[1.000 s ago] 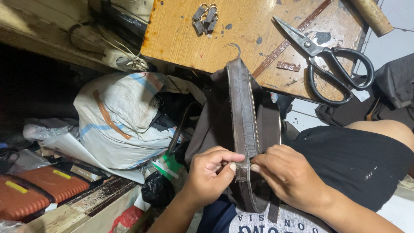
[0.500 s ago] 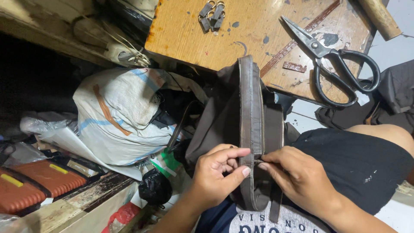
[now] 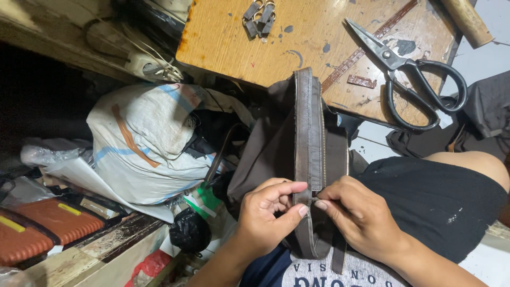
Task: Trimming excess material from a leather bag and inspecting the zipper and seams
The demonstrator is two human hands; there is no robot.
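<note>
A dark brown leather bag (image 3: 305, 127) with an open zipper lies across my lap, its top end resting on the wooden table (image 3: 223, 37). My left hand (image 3: 265, 215) pinches the bag's brown edge strip between thumb and forefinger. My right hand (image 3: 361, 218) meets it from the right, its fingertips gripping the zipper at the same spot. The zipper's metal teeth run up along the strip.
Large black-handled scissors (image 3: 414, 74) lie on the table's right part, and a bunch of metal zipper pulls (image 3: 259, 16) near its far edge. A white sack (image 3: 143, 138) and orange cases (image 3: 48, 223) crowd the floor at left. A wooden handle (image 3: 467, 21) sits top right.
The view has shifted slightly, so the bag and table sit further right. Both hands stay pinched on the zipper at the same spot, with the fingertips drawn closer together.
</note>
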